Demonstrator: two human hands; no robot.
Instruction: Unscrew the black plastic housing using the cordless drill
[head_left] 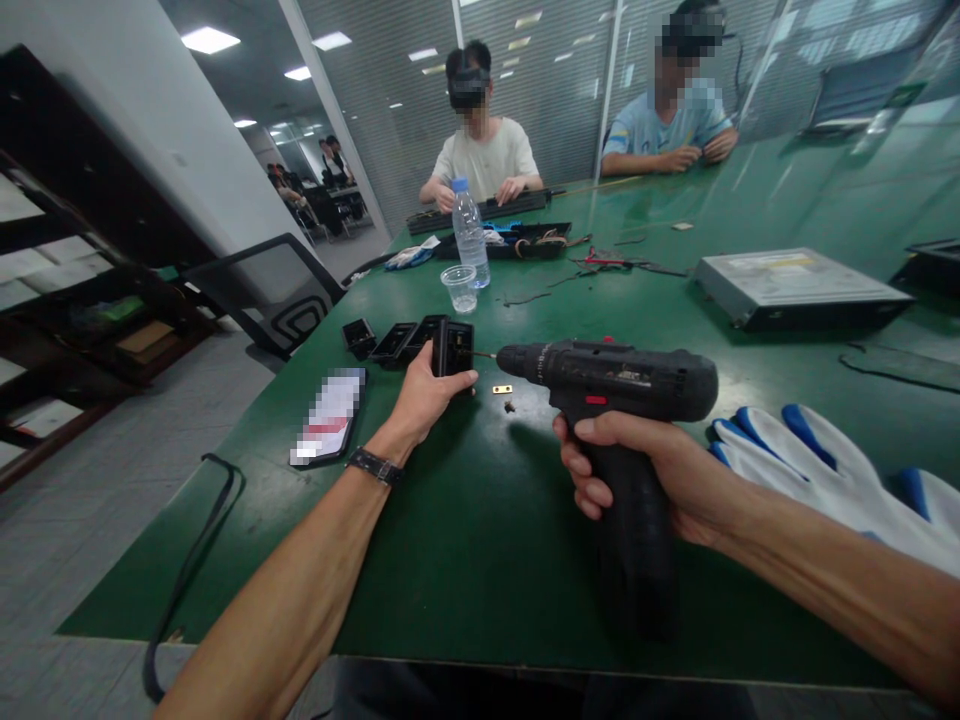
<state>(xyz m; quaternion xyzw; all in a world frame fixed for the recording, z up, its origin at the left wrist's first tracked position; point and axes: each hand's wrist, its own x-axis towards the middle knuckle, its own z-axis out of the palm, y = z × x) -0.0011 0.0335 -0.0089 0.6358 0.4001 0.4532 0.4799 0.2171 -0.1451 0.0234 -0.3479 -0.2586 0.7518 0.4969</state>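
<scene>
My left hand (421, 398) grips a small black plastic box (453, 348) that stands on its edge on the green table (465, 540). My right hand (637, 470) is wrapped round the handle of a black cordless drill (611, 380), whose bit points left into the side of the box. A small brass plate (502, 389) and a dark screw (509, 406) lie on the table just below the drill's bit. More black plastic parts (395, 343) lie right behind the box.
A phone (330, 417) lies left of my wrist. White and blue gloves (817, 470) lie at the right. Farther back stand a plastic cup (459, 288), a water bottle (470, 232) and a grey metal unit (795, 287). Two people sit at the far end.
</scene>
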